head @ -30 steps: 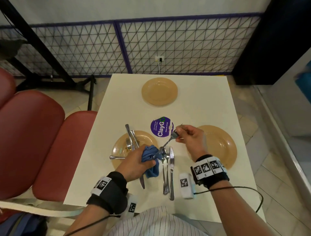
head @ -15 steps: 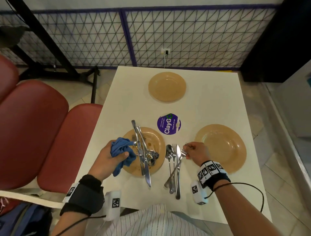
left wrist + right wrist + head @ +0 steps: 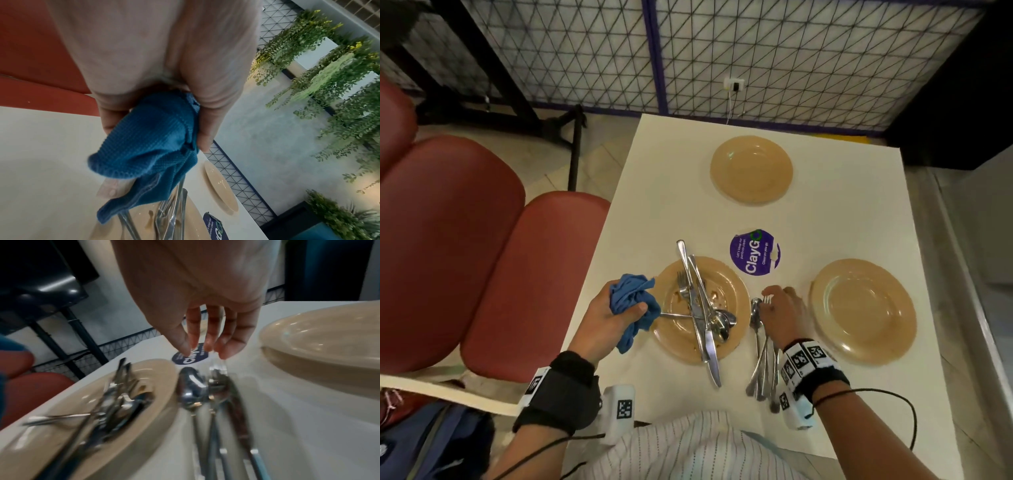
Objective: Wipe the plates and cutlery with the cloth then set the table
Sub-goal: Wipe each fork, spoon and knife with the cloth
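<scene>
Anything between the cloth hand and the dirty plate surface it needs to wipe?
Yes. The left hand grips the blue cloth beside the near-left plate, but a pile of cutlery lies crossed over the plate's bowl, covering much of its soiled middle. It would likely need clearing first.

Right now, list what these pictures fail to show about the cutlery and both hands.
- Knife among the wiped cutlery: head view, right hand covers it.
- Right hand's contact with the fork tips: right wrist view, motion blur.
- Left hand fingers: blue cloth hides them.
- Spoon count on the dirty plate: overlapping.
</scene>
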